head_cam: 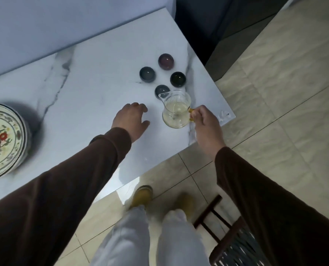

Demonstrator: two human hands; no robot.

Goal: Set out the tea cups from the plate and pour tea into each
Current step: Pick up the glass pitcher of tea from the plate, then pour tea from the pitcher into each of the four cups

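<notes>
Four small tea cups stand in a loose diamond near the far right corner of the white marbled tabletop (94,77): a maroon cup (166,61) farthest away, a grey-blue cup (147,74) to its left, a black cup (177,79) to its right, and a second grey-blue cup (162,91) nearest the person. All four sit apart from one another, mouths up; whether any holds tea cannot be told from this height.

The right hand (206,120) pinches the amber handle of a clear glass pitcher (176,111), which holds pale yellow tea to roughly half its depth. The pitcher's spout points away and to the left, its tip over the rim of the nearest grey-blue cup (whether the glass rests on the tabletop or is lifted just above it cannot be told).

The left hand (131,120) holds nothing, palm down just left of the pitcher, its fingers loosely bent toward the tabletop.

At the left edge sits a round plate (18,150) painted with flowers and ringed with dark bands, well apart from the cups.

Below the tabletop's near edge show beige floor tiles (275,93), the person's pale trousers and yellow shoes, and part of a dark wooden chair (229,235) with a woven seat at lower right.
</notes>
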